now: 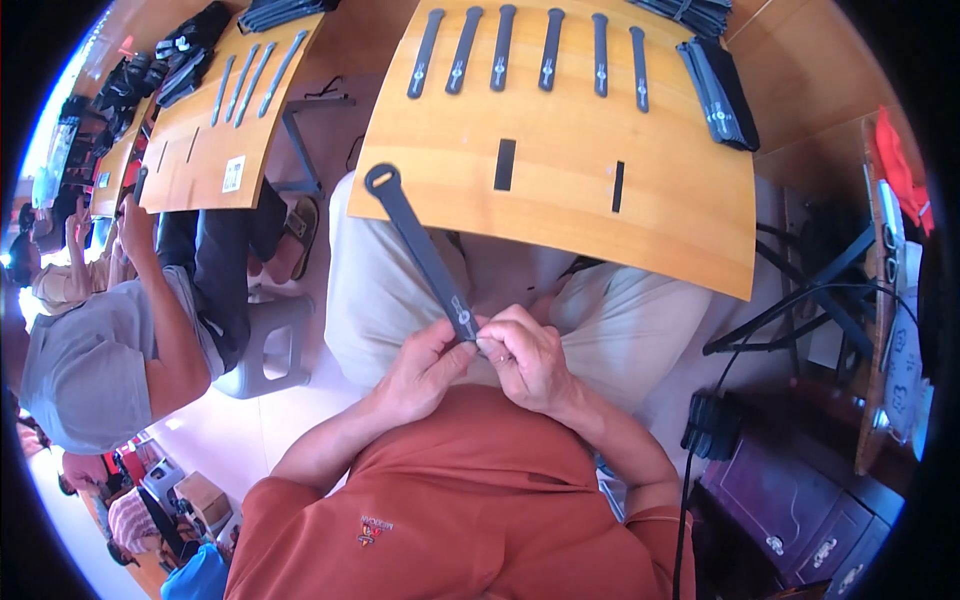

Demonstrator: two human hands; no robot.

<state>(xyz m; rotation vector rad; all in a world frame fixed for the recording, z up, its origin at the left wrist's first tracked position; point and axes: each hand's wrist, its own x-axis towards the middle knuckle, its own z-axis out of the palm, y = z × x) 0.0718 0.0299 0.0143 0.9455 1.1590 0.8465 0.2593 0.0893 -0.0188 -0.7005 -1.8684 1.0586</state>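
**Both hands pinch one dark strap**

Left hand (425,365) and right hand (528,355) meet above the person's lap, fingertips closed on the lower end of a long dark grey strap (420,248). Its ringed end angles up-left, overlapping the edge of a wooden board (560,210). Six similar straps (530,48) lie in a row farther along that board.

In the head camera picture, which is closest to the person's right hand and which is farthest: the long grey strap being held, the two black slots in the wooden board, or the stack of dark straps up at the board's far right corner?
From the right hand:
1. Long grey strap with a ring end: held in the fingers, over the lap.
2. Two black slots in the curved wooden board: ahead, mid-board.
3. Stack of dark straps: board's far right corner.
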